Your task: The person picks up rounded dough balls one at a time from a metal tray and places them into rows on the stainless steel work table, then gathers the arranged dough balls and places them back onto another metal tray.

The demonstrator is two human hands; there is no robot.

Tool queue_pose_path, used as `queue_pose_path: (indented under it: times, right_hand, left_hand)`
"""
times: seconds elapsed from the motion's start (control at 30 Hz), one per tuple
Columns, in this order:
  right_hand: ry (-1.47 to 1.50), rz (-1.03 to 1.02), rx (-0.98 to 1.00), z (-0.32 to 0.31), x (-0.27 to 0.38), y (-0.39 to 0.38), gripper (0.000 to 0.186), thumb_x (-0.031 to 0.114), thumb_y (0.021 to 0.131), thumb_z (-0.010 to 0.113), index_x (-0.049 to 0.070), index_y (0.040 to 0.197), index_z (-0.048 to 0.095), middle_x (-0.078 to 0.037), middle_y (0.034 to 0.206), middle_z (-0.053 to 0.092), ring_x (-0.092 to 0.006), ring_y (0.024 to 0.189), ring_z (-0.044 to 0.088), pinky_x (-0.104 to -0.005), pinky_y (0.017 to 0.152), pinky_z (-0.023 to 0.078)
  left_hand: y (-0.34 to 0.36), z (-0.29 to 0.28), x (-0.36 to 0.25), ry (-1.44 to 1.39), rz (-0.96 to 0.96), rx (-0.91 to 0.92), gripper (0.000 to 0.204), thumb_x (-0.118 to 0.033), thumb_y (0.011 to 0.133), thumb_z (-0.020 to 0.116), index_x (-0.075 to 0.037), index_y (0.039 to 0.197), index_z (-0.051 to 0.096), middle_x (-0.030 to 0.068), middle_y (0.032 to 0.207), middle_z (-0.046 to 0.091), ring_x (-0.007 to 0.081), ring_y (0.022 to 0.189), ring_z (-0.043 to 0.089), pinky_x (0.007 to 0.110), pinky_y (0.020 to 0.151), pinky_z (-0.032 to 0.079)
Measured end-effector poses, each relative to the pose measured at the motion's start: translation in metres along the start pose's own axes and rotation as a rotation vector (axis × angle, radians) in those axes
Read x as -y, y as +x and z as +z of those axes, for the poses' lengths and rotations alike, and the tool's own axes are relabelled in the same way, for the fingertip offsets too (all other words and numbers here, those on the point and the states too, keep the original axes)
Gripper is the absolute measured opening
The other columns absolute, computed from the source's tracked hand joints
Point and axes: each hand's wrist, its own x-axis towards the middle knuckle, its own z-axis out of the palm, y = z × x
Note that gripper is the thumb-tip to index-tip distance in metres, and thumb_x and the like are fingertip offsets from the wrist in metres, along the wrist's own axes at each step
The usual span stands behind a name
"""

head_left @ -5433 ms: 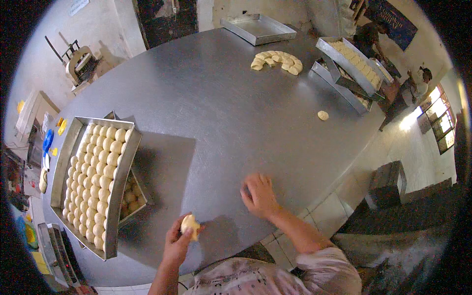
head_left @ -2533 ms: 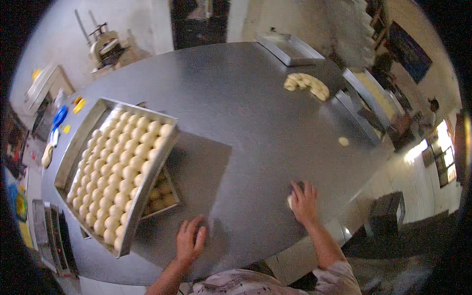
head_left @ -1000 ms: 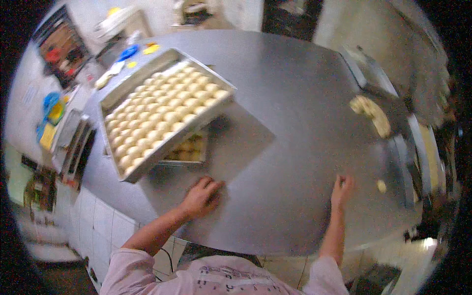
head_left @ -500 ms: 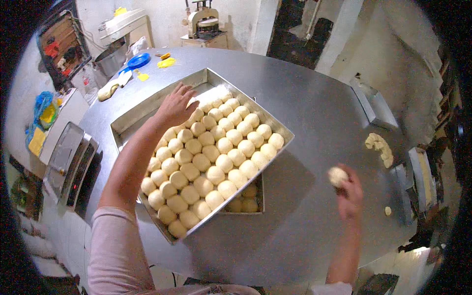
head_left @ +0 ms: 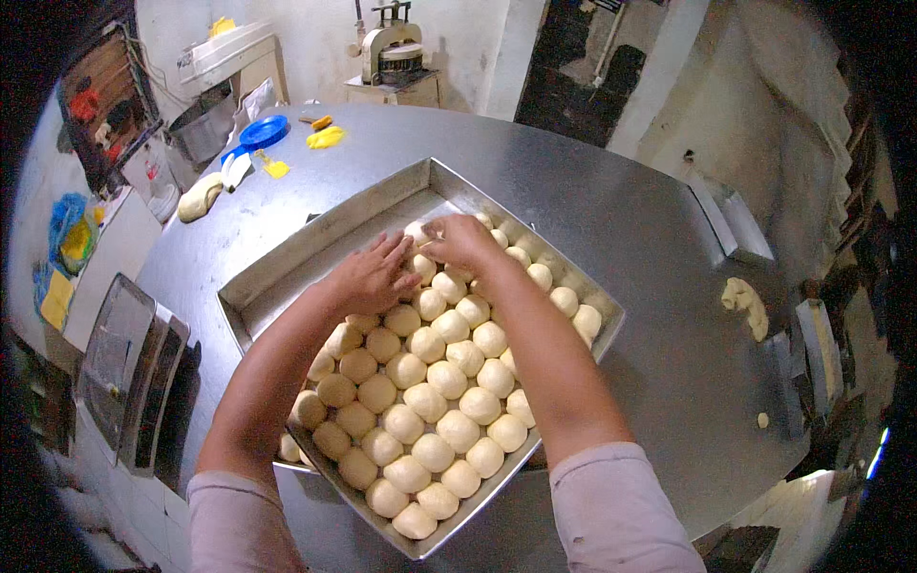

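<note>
A square metal tray (head_left: 325, 229) lies on the round steel table (head_left: 621, 220), packed with rows of pale dough balls (head_left: 449, 377) except for a bare strip along its far left side. My left hand (head_left: 373, 275) rests with fingers spread on the farthest balls. Right beside it, my right hand (head_left: 460, 241) curls its fingertips over a dough ball (head_left: 416, 232) at the end of the far row. Both forearms reach over the filled rows.
A lump of dough (head_left: 745, 304) and a small dough piece (head_left: 761, 419) lie at the table's right. Empty metal trays (head_left: 731, 224) sit at the right edge, and stacked trays (head_left: 124, 372) at the left. A blue lid (head_left: 265, 131), yellow scraps (head_left: 325, 138) and a machine (head_left: 392, 48) stand behind.
My right hand has carried its dough ball from the table's right side onto the tray's far row. My left hand has drawn in beside it. The view has moved closer to the tray.
</note>
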Motion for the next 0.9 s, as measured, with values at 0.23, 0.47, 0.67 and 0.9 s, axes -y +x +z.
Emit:
queue_pose_path:
  times: [0.23,0.47,0.67,0.9]
  right_hand:
    - [0.352,-0.155,-0.718,-0.052,-0.025,-0.153,0.02,0.008,0.083,0.054,0.004,0.102,0.06,-0.013,0.097,0.062,-0.0301,0.093,0.059,-0.0359,0.082,0.046]
    - [-0.061,0.57,-0.681,-0.027,-0.152,-0.465,0.033,0.017,0.086,0.053,0.005,0.117,0.052,-0.014,0.123,0.049,-0.0323,0.118,0.042,-0.041,0.1,0.031]
    - [-0.372,1.238,-0.293,0.048,-0.179,-0.626,0.056,0.04,0.091,0.041,0.006,0.135,0.034,-0.016,0.143,0.024,-0.0354,0.133,0.018,-0.0486,0.108,0.014]
    - [-0.365,1.173,-0.405,0.046,-0.178,-0.644,0.053,0.039,0.088,0.045,0.008,0.131,0.04,-0.013,0.141,0.029,-0.0327,0.133,0.019,-0.0487,0.104,0.017]
  left_hand:
    - [0.047,0.002,0.03,-0.107,-0.115,-0.194,0.065,-0.05,0.09,0.038,-0.003,0.133,0.032,0.0237,0.139,0.027,0.0336,0.131,0.026,0.049,0.106,0.024]
    - [0.05,-0.035,-0.059,0.315,-0.224,0.295,0.064,-0.055,0.091,0.022,-0.016,0.141,0.023,0.0145,0.146,0.02,0.0376,0.136,0.003,0.06,0.105,0.011]
    - [0.085,-0.029,-0.173,0.328,0.129,-0.353,0.056,-0.037,0.087,0.05,-0.007,0.132,0.038,0.018,0.141,0.028,0.04,0.134,0.012,0.055,0.105,0.019]
    - [0.076,0.038,-0.458,0.056,0.614,-0.278,0.049,-0.033,0.085,0.054,-0.002,0.123,0.049,0.0163,0.139,0.032,0.0383,0.134,0.014,0.051,0.105,0.022]
